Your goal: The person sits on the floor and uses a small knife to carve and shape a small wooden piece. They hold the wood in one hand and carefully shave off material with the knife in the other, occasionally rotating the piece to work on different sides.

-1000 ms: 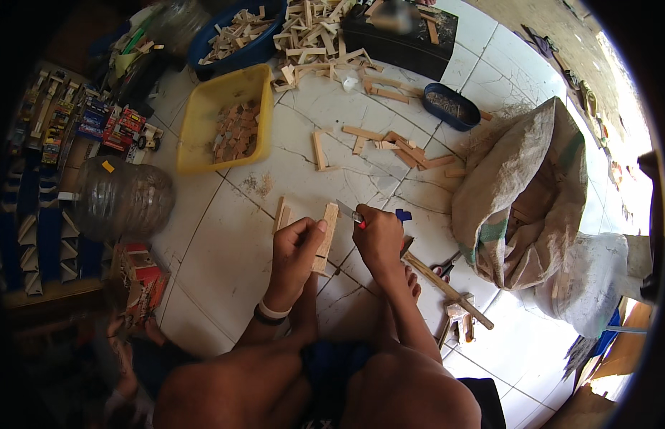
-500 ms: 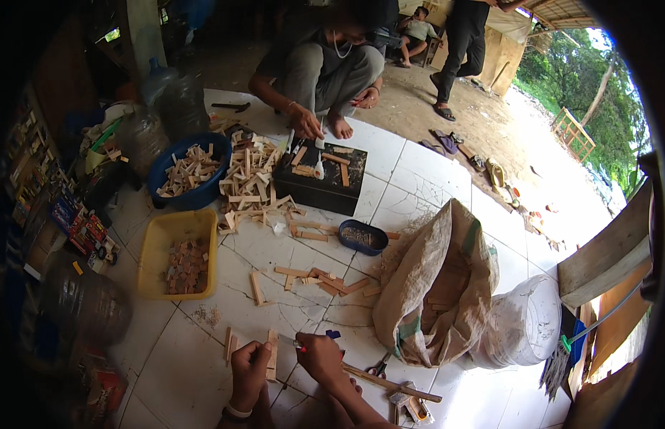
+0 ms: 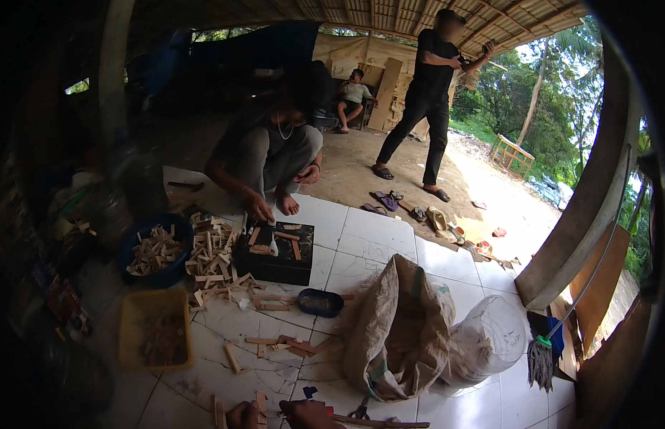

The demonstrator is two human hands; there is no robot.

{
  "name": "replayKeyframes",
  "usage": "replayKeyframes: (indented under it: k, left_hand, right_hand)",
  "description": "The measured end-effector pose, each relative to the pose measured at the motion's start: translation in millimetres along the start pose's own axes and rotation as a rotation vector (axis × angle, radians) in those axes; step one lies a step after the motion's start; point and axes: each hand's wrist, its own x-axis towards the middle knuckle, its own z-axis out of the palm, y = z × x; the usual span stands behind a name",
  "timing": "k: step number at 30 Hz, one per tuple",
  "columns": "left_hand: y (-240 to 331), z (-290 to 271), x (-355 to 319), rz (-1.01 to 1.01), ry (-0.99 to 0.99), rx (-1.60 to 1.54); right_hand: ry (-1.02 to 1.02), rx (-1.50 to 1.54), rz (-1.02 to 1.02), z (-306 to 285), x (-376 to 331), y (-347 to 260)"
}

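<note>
A wooden strip [image 3: 261,402] is held by the closed fingers of the left hand [image 3: 242,415], along their right side, its long axis pointed away from the body. From farther right, a knife [image 3: 274,414] is directed leftward by the curled right hand [image 3: 308,415].

Open-sided woodworking workshop, informal: a ribbed roof [image 3: 389,14] and pillars [image 3: 586,214] shelter a cracked white tile floor [image 3: 461,275], which gives onto bare earth [image 3: 346,171] and trees [image 3: 490,93]. The trade shows in heaped wooden slats [image 3: 216,257], a blue basin [image 3: 160,279] of pieces [image 3: 155,250], a woven sack [image 3: 375,350] holding wood [image 3: 400,347], and a black box [image 3: 271,272] bearing strips [image 3: 296,249] before a squatting person [image 3: 264,161].
</note>
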Motion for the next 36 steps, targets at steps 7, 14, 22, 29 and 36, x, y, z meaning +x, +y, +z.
replayKeyframes:
  k: [7,14,22,29,36]
  left_hand:
    - [27,11,-14,0.074,-0.149,-0.105]
    - [60,11,-15,0.017,-0.117,-0.124]
    - [62,16,-6,-0.005,-0.258,-0.14]
    - [79,-4,3,0.125,-0.403,0.041]
    - [90,-15,9,0.306,-0.467,0.089]
  right_hand:
    - [0.089,-0.128,0.239,-42,8,24]
    - [0.075,0.24,0.02,-137,13,27]
    - [-0.208,0.199,-0.267,-174,14,-34]
    - [-0.317,0.061,-0.46,-194,42,-49]
    - [-0.525,-0.052,-0.395,-202,52,-54]
